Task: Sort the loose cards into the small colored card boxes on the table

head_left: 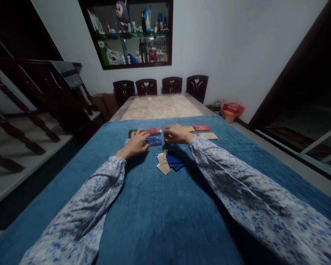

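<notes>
My left hand [136, 142] is over the left end of a flat blue box [154, 141] with pale markings, its thumb and fingers bent around that end. My right hand [178, 134] is closed, fingertips curled down at the row of flat packs; what they hold is hidden. A red pack [153, 131] lies between the hands, and a black one [131, 132] is partly behind my left hand. Nearer to me, several cream cards [163, 165] and blue cards [174, 162] lie fanned in a loose, overlapping pile.
A blue cloth [154, 206] covers the near part of the long table [162, 105]. To the right lie another red pack [202, 128], a yellowish one [188, 129] and a cream one [209, 136]. Several dark chairs [172, 85] stand at the far end.
</notes>
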